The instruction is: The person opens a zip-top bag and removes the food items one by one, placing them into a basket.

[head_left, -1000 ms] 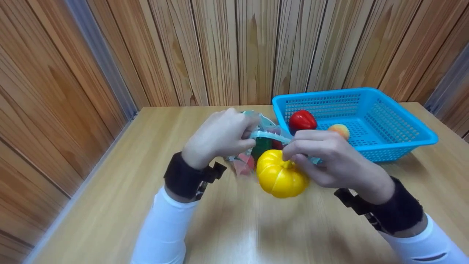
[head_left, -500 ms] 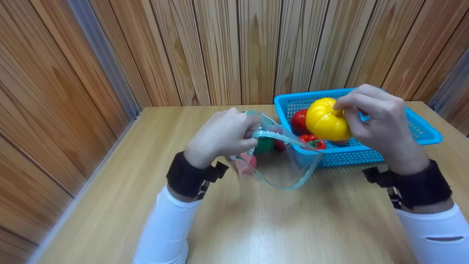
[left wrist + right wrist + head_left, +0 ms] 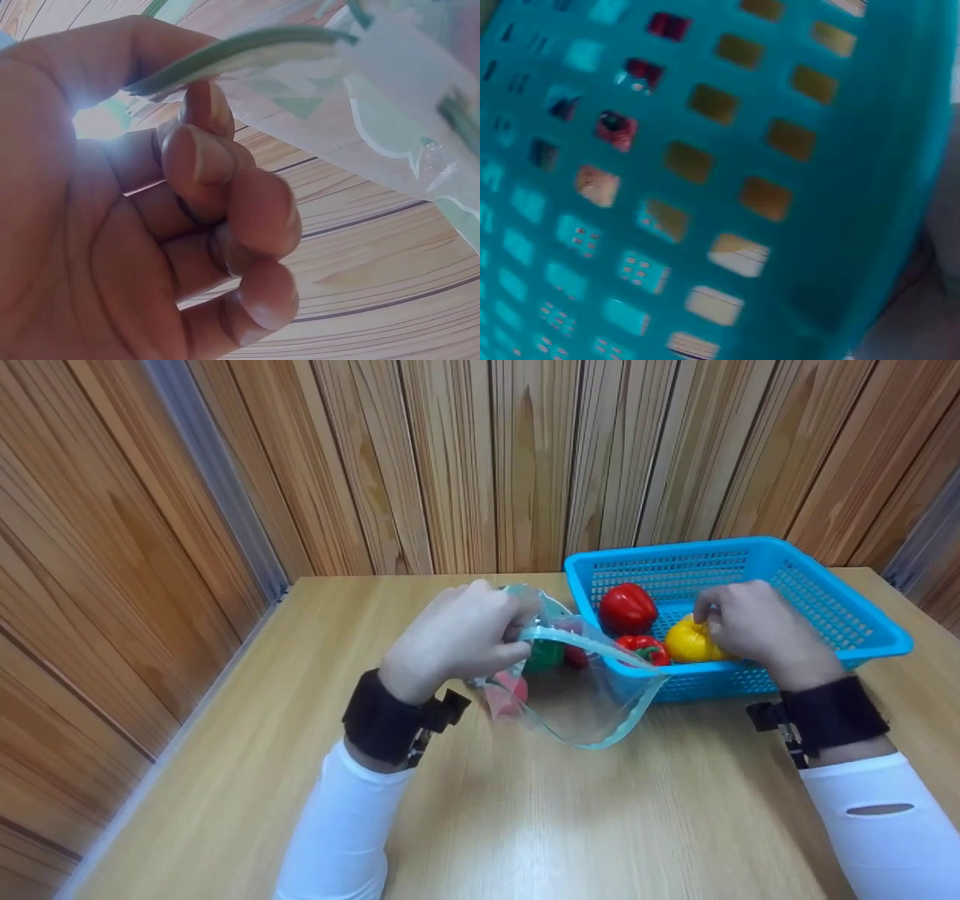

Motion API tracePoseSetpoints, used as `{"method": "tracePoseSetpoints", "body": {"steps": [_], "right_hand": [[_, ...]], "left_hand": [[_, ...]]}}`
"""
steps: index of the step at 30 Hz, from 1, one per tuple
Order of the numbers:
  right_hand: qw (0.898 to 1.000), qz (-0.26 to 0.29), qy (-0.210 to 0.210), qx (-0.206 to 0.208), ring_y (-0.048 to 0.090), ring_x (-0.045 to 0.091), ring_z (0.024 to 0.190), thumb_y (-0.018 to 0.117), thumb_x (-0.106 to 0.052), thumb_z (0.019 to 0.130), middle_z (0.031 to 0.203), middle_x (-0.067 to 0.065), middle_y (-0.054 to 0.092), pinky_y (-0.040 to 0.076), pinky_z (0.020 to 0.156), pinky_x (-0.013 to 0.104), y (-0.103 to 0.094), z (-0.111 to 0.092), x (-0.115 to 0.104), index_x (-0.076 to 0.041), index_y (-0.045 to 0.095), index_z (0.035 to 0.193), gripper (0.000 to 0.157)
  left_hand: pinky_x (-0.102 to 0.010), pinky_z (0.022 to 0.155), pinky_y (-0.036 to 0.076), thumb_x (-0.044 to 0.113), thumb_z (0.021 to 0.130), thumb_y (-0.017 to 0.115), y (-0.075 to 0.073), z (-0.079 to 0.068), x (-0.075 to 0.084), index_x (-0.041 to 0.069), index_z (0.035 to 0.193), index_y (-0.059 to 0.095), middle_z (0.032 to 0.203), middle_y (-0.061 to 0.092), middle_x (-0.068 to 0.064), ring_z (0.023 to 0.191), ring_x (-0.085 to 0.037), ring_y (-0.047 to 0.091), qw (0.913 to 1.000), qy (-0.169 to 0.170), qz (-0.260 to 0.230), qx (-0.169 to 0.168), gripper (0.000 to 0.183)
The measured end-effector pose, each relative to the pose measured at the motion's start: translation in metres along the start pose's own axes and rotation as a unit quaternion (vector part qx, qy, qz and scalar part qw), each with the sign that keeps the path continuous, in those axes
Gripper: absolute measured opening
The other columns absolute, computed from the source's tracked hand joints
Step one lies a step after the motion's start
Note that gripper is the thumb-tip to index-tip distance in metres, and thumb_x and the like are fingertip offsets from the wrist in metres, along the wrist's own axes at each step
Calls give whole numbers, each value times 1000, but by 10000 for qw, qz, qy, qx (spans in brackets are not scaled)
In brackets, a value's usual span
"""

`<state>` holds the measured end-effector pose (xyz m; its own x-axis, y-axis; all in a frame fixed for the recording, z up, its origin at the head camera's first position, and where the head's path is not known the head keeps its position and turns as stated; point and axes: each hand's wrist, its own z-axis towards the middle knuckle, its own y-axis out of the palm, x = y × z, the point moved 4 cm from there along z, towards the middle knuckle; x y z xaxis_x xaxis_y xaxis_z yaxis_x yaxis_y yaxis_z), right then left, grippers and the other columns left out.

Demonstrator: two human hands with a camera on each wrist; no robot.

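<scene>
My left hand (image 3: 457, 639) pinches the rim of a clear zip bag (image 3: 626, 727) with pale green edging; in the left wrist view the green strip (image 3: 255, 46) runs between thumb and fingers. The bag's mouth gapes. A green item (image 3: 544, 655) and a pink round one (image 3: 508, 694) show through the plastic. On the right, my right hand (image 3: 754, 622) holds a yellow toy pumpkin (image 3: 686, 642) by its top, low inside the blue basket (image 3: 870, 641). In the right wrist view the basket wall (image 3: 825, 247) hides most of the hand; yellow shows through its holes.
Left of the pumpkin, a red bell pepper (image 3: 628, 607) and a smaller red pepper with a green stem (image 3: 646, 649) lie in the basket. The bag overlaps the basket's near left corner. A wood-panelled wall (image 3: 450, 472) stands behind the table (image 3: 487, 825).
My right hand has carried the yellow pumpkin from beside the bag's mouth up, right and down into the basket. The bag's front edge has dropped open. My left hand stays nearly still.
</scene>
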<state>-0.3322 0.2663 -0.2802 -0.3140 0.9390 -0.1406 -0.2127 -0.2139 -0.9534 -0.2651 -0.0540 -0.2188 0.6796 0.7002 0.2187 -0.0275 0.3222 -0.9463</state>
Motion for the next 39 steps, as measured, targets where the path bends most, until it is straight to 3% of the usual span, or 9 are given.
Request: {"method": "tracePoseSetpoints", "body": {"steps": [8, 15, 20, 22, 24, 27, 31, 35, 39], "right_hand": [[9967, 268, 136, -757, 55, 36, 85, 55, 1, 89, 113, 30, 65, 49, 61, 36, 13, 2, 1, 3, 73, 106, 25], [9930, 453, -655, 878, 50, 21, 62, 63, -2, 87, 76, 11, 64, 44, 54, 28, -18, -9, -45, -3, 74, 95, 14], [9272, 1206, -2551, 2463, 40, 7, 52, 58, 4, 80, 65, 1, 60, 35, 50, 18, -45, -32, -97, -6, 70, 81, 15], [8993, 1674, -3283, 2355, 39, 5, 50, 57, 5, 76, 65, -2, 62, 34, 48, 16, -49, -41, -115, -8, 71, 79, 19], [8883, 2051, -3732, 1719, 43, 3, 52, 56, 6, 75, 70, -3, 66, 38, 50, 15, -47, -48, -131, -11, 73, 81, 25], [9012, 2158, -3757, 77, 51, 3, 59, 61, 4, 79, 79, -5, 70, 46, 57, 17, -31, -53, -152, -13, 76, 93, 27], [9246, 1537, -3150, -1493, 54, 5, 66, 66, -5, 85, 78, -8, 65, 50, 62, 22, 4, -52, -171, -14, 73, 101, 19], [9448, 767, -2956, -1187, 58, 13, 83, 68, -13, 91, 92, -1, 65, 55, 73, 27, 30, -47, -174, -10, 67, 110, 19], [9537, 172, -2961, -494, 56, 19, 113, 72, -26, 91, 127, 4, 61, 55, 94, 34, 43, -43, -172, -11, 57, 131, 46]], "left_hand": [[-25, 52, 34, 15, 91, 58, 0, 0, 0, 13, 86, 53, 62, 40, 2, 56, -16, 49, 10000, -20, -22, -36, 8], [-24, 51, 33, 20, 92, 59, 0, -2, -3, 12, 79, 55, 60, 39, 3, 54, -14, 48, 9988, -354, 39, -323, 15], [-25, 50, 35, 36, 90, 70, 6, -2, -8, 13, 73, 62, 58, 45, 1, 57, -16, 52, 9939, -950, 60, -552, 29], [-25, 53, 40, 36, 90, 71, 10, -1, -6, 13, 97, 65, 67, 53, -1, 64, -18, 56, 9929, -967, 170, -674, 24], [-26, 57, 45, 27, 92, 68, 15, 2, -4, 13, 119, 58, 76, 59, -4, 68, -20, 59, 9929, -829, 296, -803, 32], [-27, 63, 51, 13, 93, 60, 20, 5, 1, 9, 133, 49, 91, 64, -6, 75, -20, 60, 9937, -480, 487, -889, 43], [-26, 66, 51, 10, 92, 58, 20, 6, 3, 5, 120, 61, 101, 64, -7, 80, -19, 57, 9940, -313, 540, -894, 29], [-26, 61, 43, 12, 93, 55, 16, 3, 8, 8, 91, 62, 80, 55, -2, 70, -17, 51, 9942, -132, 521, -930, 9], [-27, 61, 41, 18, 95, 56, 11, 0, 21, 10, 84, 61, 75, 48, 1, 69, -17, 50, 9946, 356, 418, -877, 15]]}}
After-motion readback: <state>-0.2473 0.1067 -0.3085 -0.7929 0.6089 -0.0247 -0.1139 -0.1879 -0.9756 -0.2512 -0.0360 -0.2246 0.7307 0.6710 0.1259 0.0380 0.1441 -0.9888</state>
